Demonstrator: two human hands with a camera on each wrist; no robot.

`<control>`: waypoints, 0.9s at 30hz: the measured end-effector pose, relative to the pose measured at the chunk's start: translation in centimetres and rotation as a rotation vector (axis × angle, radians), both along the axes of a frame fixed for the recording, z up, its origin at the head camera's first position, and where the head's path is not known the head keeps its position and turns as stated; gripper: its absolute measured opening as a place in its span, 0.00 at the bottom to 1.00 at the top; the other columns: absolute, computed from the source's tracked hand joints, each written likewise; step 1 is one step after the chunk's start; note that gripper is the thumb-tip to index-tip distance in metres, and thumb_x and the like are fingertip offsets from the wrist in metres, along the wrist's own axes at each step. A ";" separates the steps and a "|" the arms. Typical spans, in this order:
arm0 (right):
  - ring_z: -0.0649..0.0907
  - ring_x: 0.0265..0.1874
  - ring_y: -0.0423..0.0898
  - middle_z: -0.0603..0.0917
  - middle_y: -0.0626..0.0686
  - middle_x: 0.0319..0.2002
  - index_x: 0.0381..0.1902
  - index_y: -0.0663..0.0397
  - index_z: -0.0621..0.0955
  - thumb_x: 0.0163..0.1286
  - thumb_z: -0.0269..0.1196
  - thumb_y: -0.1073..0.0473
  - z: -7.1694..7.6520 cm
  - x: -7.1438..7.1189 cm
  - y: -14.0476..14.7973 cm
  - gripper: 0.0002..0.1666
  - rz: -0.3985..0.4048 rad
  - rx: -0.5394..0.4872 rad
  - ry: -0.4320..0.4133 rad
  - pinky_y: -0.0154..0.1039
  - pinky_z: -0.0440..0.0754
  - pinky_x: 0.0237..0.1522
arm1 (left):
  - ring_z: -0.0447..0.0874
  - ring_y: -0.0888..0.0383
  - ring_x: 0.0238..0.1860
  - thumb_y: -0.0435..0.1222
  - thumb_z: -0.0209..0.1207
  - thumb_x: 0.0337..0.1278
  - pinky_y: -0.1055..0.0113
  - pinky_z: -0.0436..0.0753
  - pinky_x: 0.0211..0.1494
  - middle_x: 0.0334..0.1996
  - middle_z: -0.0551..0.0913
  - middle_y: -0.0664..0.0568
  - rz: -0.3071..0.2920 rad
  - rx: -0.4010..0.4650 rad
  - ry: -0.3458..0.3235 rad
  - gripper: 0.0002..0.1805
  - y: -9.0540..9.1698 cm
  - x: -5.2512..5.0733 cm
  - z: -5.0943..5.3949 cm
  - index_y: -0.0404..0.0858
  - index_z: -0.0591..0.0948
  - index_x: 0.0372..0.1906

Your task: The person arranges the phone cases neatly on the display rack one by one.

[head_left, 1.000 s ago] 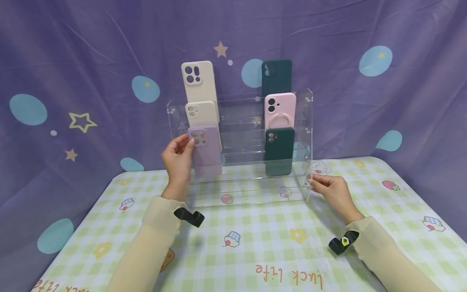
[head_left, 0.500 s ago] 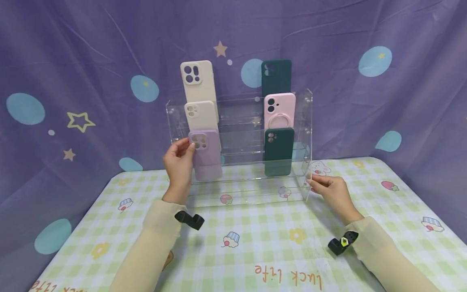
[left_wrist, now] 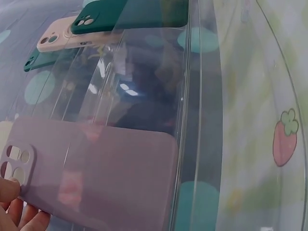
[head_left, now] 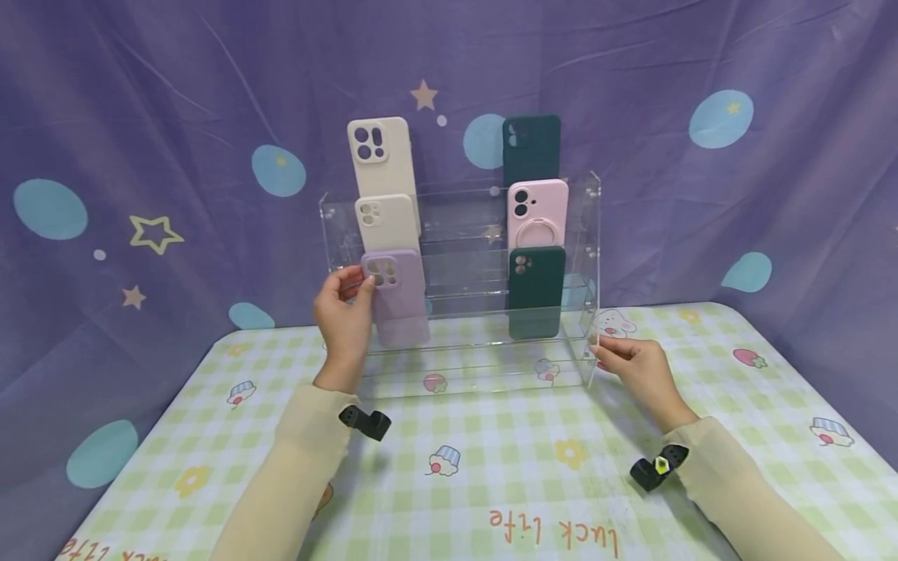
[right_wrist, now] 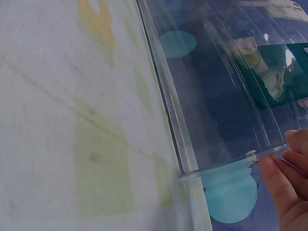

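Note:
A clear acrylic display stand [head_left: 466,315] with stepped tiers stands on the table. My left hand [head_left: 344,319] pinches the left edge of a lilac phone case [head_left: 403,300] beside its camera cutouts. That case stands in the lowest tier, its lower part behind the clear front lip; in the left wrist view the lilac phone case [left_wrist: 106,173] leans in the slot. My right hand [head_left: 640,372] holds the stand's right side panel [head_left: 595,312] between thumb and fingers. Behind the lilac case rise a cream phone case [head_left: 387,222] and a taller cream one [head_left: 393,175].
On the stand's right side are a dark green phone case [head_left: 537,300] in front, a pink case with a ring [head_left: 550,204] behind it and another green case [head_left: 533,152] at the top. A checked tablecloth [head_left: 519,475] covers the table; a purple curtain [head_left: 210,86] hangs behind.
The lilac case has gone down a little in the front tier, with the left hand lowering slightly alongside it. Over the last half second almost nothing moves. The right hand stays on the side panel.

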State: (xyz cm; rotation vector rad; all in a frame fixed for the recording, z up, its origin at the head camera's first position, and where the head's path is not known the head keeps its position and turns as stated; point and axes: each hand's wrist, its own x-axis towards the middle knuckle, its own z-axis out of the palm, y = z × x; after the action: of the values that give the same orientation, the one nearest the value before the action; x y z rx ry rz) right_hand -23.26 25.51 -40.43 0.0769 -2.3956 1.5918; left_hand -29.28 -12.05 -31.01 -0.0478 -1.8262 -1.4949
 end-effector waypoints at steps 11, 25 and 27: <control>0.86 0.34 0.39 0.81 0.67 0.48 0.50 0.71 0.80 0.66 0.63 0.57 0.1 -0.1 0.0 0.22 0.004 -0.011 0.002 0.28 0.82 0.36 | 0.81 0.52 0.35 0.28 0.63 0.53 0.78 0.74 0.34 0.38 0.85 0.40 0.024 -0.077 -0.004 0.10 -0.3 0.2 0.4 0.29 0.82 0.42; 0.84 0.32 0.32 0.80 0.67 0.49 0.51 0.71 0.79 0.66 0.63 0.57 -0.1 -0.1 0.1 0.22 0.006 -0.027 -0.015 0.28 0.82 0.36 | 0.78 0.61 0.32 0.29 0.63 0.52 0.79 0.76 0.33 0.39 0.84 0.42 0.013 -0.053 -0.052 0.12 -0.7 0.6 0.3 0.30 0.81 0.42; 0.85 0.33 0.35 0.80 0.67 0.49 0.51 0.71 0.79 0.66 0.63 0.57 -0.1 -0.1 0.1 0.22 0.007 -0.025 -0.013 0.29 0.82 0.36 | 0.78 0.59 0.33 0.29 0.63 0.52 0.79 0.76 0.34 0.40 0.84 0.42 0.018 -0.057 -0.049 0.12 -0.8 0.6 0.3 0.30 0.81 0.43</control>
State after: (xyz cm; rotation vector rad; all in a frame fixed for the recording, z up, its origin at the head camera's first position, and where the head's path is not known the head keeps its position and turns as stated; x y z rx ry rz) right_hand -23.35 25.61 -40.51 0.0706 -2.3866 1.6303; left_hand -28.67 -12.84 -30.75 -0.0228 -1.9036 -1.4428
